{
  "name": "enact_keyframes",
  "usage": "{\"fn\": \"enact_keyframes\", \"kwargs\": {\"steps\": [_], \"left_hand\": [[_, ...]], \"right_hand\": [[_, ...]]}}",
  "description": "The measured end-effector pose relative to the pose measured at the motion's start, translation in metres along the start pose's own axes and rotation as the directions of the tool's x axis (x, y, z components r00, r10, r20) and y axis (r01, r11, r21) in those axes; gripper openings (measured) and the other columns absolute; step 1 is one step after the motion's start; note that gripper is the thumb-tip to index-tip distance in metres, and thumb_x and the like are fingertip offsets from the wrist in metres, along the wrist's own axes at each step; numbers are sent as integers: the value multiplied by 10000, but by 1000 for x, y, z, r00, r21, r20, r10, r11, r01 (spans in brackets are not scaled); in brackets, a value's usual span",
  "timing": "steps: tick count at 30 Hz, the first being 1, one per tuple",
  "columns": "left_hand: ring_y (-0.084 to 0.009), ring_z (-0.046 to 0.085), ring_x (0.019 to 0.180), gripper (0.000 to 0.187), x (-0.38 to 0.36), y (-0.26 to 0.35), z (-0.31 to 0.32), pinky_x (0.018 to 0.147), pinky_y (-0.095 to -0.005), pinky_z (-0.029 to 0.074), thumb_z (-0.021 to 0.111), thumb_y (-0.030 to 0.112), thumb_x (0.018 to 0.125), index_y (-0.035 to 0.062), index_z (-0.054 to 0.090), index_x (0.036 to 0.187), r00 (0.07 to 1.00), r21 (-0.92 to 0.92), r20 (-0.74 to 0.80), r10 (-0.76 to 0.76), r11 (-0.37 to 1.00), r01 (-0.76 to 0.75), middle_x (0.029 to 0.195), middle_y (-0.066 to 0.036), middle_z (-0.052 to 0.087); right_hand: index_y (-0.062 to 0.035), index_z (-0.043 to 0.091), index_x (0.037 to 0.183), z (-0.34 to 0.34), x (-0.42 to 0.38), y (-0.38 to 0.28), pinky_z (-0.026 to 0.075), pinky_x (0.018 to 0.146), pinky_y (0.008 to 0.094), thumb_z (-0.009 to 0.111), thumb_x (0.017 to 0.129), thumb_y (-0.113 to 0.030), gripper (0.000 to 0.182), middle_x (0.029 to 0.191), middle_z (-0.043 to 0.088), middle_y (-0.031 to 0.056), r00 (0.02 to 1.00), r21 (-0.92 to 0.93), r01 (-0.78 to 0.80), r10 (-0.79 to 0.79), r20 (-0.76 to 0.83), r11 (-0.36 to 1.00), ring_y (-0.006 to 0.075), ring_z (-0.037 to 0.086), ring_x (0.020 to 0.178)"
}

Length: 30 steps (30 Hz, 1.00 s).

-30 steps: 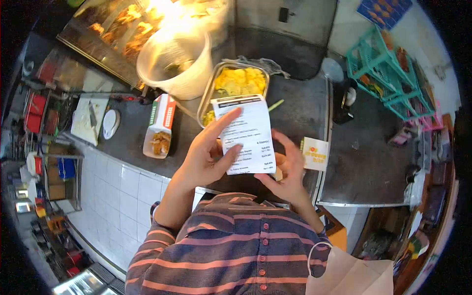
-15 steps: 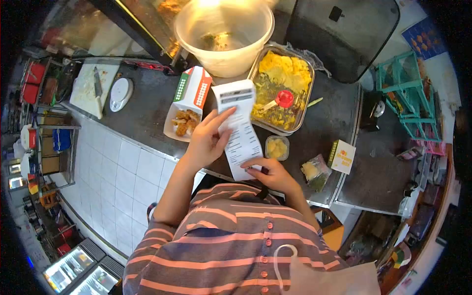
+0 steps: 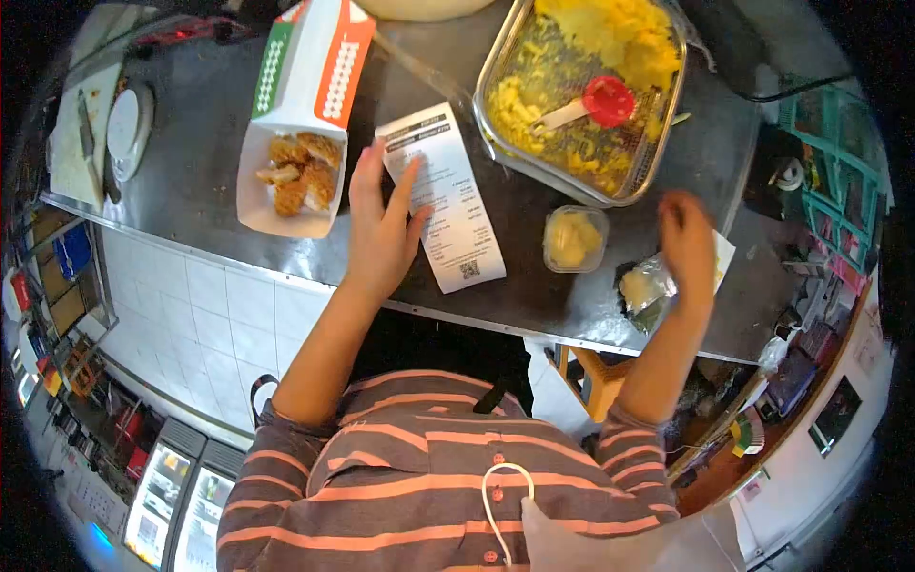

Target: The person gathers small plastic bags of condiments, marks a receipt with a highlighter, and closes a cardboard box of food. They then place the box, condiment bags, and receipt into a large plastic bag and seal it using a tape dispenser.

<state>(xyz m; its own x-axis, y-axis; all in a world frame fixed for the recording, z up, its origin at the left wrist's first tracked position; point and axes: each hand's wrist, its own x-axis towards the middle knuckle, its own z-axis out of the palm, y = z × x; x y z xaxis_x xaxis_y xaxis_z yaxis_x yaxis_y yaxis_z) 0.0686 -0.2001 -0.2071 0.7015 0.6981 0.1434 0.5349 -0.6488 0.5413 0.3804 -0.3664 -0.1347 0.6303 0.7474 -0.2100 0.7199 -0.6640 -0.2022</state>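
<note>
A long printed receipt [image 3: 457,214] lies on the dark counter. My left hand [image 3: 379,234] rests along its left edge with spread fingers, and the thumb lies over the print. Off to the right, my right hand [image 3: 688,243] is above the counter, fingers bent and apart, with nothing visible in them. Beneath and beside it are a small clear plastic packet [image 3: 648,286] and a white box [image 3: 724,255], both partly covered by the hand and wrist. Between the hands stands a small clear tub [image 3: 576,238] with pale yellow contents.
An open carton [image 3: 286,214] of fried chicken pieces stands left of the receipt. A metal tray [image 3: 572,186] of yellow food holds a red-ended scoop [image 3: 607,102]. Farther left are a knife [image 3: 88,143] on a cutting board [image 3: 67,176] and a round white device [image 3: 124,124].
My right hand has let go of the receipt's lower end and moved right to the packet and box. The receipt now lies flat on the counter. The camera view has shifted closer.
</note>
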Motion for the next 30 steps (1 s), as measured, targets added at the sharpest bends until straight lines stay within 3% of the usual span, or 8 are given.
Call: {"fn": "enact_keyframes", "kwargs": {"steps": [3,10,12,14,17,21,27,30], "left_hand": [[-328,250,1251,689,-2,-3,-6,973,-492,256,716,179,642,71,395,1242,982,36,186,-20,999,13,1368,-96,269],[-315,137,1300,1102,-5,-8,-12,1001,-571,127,798,273,482,76,146,1349,926,-71,359,-113,986,148,1395,-73,219],[-319,134,1300,1120,-5,-9,-11,1003,-572,118,801,254,477,71,125,1351,928,-96,353,-115,983,158,1396,-80,213],[-328,115,1304,1134,-5,-14,-10,1005,-565,99,804,220,470,70,108,1352,930,-149,355,-93,977,154,1398,-88,205],[-335,88,1310,1134,-7,-19,-11,1007,-547,88,805,210,473,72,104,1354,926,-187,372,-60,973,138,1404,-90,203],[-332,70,1314,1126,-13,-27,5,1005,-552,72,799,197,481,68,99,1354,948,-61,318,-31,997,53,1409,-88,193],[-333,55,1317,1118,-23,-41,11,1009,-546,47,792,208,490,67,98,1355,959,-89,284,0,996,26,1412,-95,183],[-338,54,1316,1116,-21,-39,11,1012,-541,41,791,215,493,62,97,1354,953,-77,304,0,997,25,1412,-97,181]], "right_hand": [[-57,487,1127,33,72,32,410,866,386,483,782,-46,345,1192,462,182,865,-219,331,-388,-318,918,357,478,1041],[-34,517,1084,26,90,77,431,853,339,527,776,-57,309,1088,540,159,980,-357,159,-191,-55,920,307,529,989],[-31,542,1012,15,61,78,472,777,325,544,804,-74,212,983,581,150,927,-213,43,-118,-356,976,259,587,871],[-40,547,929,8,27,63,495,694,304,559,817,-77,119,913,588,152,870,380,177,36,-493,908,233,600,796],[-53,510,790,31,-36,-66,487,657,256,603,788,-73,96,902,585,158,927,692,171,124,-354,701,234,595,783],[-64,549,811,71,-61,-146,477,673,298,646,674,8,183,885,603,134,897,780,205,-433,93,592,261,595,781],[-16,536,795,102,-32,-165,476,658,323,612,666,35,158,792,565,114,784,763,310,-606,132,568,282,583,744],[5,551,819,116,-9,-177,459,683,281,595,691,63,147,824,583,113,839,744,423,-533,-106,518,212,580,776]]}}
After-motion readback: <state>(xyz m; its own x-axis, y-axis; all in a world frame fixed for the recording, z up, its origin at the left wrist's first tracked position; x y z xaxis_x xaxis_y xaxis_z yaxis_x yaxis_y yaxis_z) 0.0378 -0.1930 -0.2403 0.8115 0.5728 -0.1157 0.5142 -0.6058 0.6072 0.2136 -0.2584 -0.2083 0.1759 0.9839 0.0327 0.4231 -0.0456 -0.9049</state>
